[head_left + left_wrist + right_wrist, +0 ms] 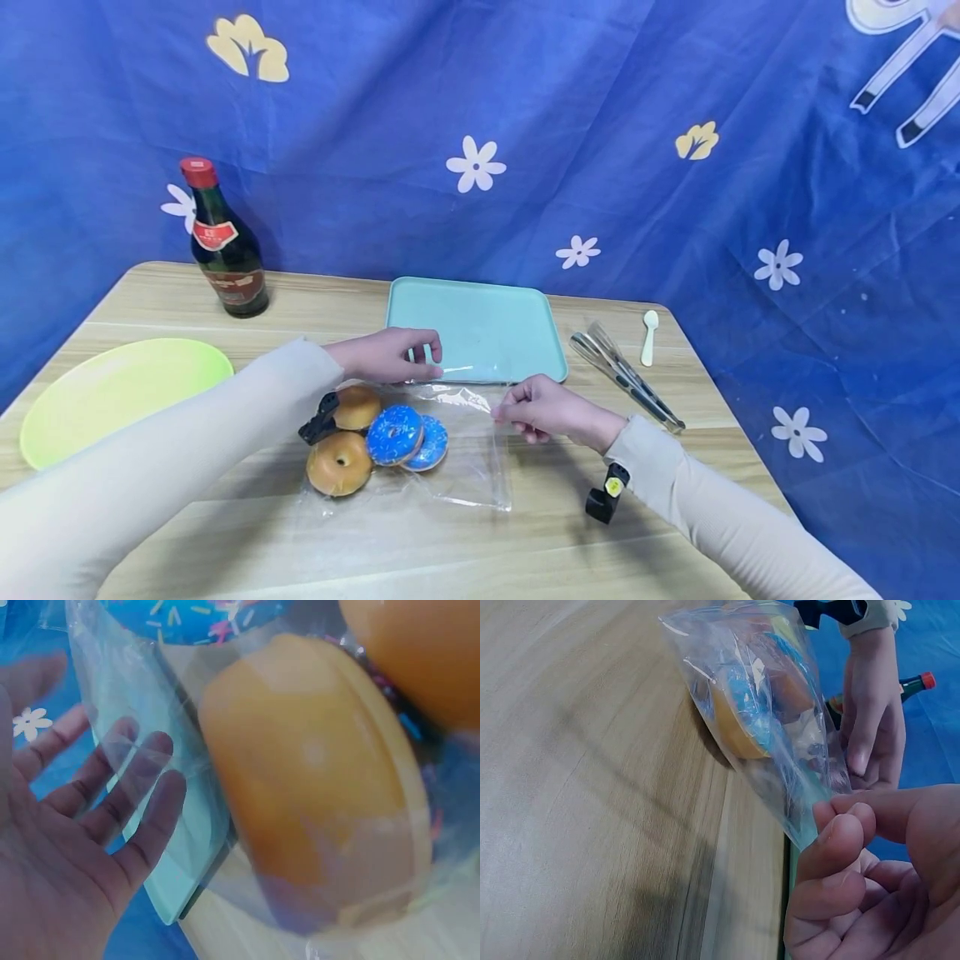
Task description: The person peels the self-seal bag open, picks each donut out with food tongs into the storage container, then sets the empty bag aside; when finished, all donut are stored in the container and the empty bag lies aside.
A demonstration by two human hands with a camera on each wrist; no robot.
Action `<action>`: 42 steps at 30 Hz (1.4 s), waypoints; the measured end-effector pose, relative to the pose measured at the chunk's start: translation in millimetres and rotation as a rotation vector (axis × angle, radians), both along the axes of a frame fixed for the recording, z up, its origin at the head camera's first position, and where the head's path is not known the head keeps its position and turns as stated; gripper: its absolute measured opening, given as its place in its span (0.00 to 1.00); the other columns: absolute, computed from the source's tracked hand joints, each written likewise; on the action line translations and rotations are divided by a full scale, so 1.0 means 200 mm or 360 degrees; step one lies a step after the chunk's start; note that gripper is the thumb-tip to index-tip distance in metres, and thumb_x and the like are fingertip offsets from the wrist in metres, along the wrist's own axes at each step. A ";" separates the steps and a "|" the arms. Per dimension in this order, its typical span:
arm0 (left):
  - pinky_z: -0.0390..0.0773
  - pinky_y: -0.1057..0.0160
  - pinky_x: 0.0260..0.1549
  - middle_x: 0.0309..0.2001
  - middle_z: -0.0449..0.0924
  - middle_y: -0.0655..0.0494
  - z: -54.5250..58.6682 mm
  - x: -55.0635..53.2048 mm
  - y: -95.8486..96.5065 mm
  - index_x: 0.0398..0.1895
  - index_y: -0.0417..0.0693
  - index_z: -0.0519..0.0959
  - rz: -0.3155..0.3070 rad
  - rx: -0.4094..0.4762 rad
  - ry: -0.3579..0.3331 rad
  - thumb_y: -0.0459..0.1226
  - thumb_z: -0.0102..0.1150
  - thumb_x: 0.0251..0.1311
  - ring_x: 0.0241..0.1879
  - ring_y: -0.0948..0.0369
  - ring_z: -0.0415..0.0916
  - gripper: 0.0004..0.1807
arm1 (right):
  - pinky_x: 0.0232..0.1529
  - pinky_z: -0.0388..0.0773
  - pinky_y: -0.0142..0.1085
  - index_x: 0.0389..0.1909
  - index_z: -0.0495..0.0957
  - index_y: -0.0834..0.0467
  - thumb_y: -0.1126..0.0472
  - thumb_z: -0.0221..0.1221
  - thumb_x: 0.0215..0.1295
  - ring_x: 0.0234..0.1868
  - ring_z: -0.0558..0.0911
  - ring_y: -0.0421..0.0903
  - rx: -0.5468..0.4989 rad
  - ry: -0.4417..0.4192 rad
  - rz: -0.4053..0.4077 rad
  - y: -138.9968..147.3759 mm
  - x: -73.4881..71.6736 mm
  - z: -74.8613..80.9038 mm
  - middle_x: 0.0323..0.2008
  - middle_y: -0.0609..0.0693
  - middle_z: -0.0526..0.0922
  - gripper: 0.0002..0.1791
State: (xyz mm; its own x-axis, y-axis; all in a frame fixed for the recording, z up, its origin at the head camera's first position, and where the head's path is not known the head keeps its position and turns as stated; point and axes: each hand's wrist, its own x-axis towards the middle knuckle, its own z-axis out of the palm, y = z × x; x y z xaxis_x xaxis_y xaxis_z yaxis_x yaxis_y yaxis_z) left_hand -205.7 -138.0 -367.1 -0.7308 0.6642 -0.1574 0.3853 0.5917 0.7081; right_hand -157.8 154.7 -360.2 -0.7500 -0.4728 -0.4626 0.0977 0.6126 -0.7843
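Note:
A clear zip-type plastic bag (476, 471) lies across the middle of the table. Inside it are two blue-iced doughnuts (384, 447) with sprinkles, partly overlapping, and two plain brown doughnuts (327, 475) at its left end. My right hand (551, 408) pinches the right upper corner of the bag between thumb and forefinger. By the bag's far edge, my left hand (386, 354) has its fingers loosely bent and spread. The left wrist view shows that hand (79, 840) beside the film, gripping nothing; whether it touches the film I cannot tell.
Just behind the bag sits a light teal tray (480, 325). Metal tongs (626, 377) and a small white spoon (648, 340) lie to its right. A dark bottle with a red cap (232, 267) stands back left, and a yellow-green plate (127, 396) lies at the left.

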 end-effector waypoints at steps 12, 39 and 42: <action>0.76 0.63 0.38 0.37 0.84 0.54 0.03 0.04 -0.01 0.34 0.44 0.82 -0.0110 0.0011 -0.0042 0.38 0.66 0.70 0.37 0.58 0.76 0.07 | 0.20 0.64 0.30 0.40 0.82 0.69 0.59 0.61 0.74 0.16 0.71 0.37 -0.0024 0.0014 0.0001 0.01 0.00 -0.01 0.17 0.44 0.74 0.14; 0.74 0.62 0.37 0.33 0.81 0.56 0.01 0.06 -0.01 0.32 0.45 0.80 -0.0138 -0.0009 0.0066 0.34 0.61 0.73 0.35 0.59 0.73 0.08 | 0.21 0.65 0.29 0.36 0.76 0.67 0.58 0.59 0.75 0.18 0.71 0.37 -0.0130 -0.0071 0.0106 0.23 -0.01 -0.06 0.19 0.43 0.73 0.15; 0.80 0.56 0.45 0.38 0.81 0.55 0.01 0.09 -0.01 0.37 0.48 0.81 -0.0108 -0.0048 0.0204 0.37 0.61 0.74 0.42 0.57 0.77 0.05 | 0.21 0.66 0.29 0.36 0.76 0.66 0.57 0.59 0.76 0.19 0.71 0.38 -0.0141 -0.0085 0.0089 0.23 0.00 -0.06 0.19 0.43 0.73 0.15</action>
State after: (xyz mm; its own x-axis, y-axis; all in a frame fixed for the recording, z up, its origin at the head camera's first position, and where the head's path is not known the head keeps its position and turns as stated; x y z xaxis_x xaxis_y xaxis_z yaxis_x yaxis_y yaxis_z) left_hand -188.1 -139.3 -365.5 -0.6997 0.7092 -0.0862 0.5113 0.5814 0.6329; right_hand -158.7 200.7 -372.4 -0.6968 -0.5540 -0.4555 0.1082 0.5467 -0.8303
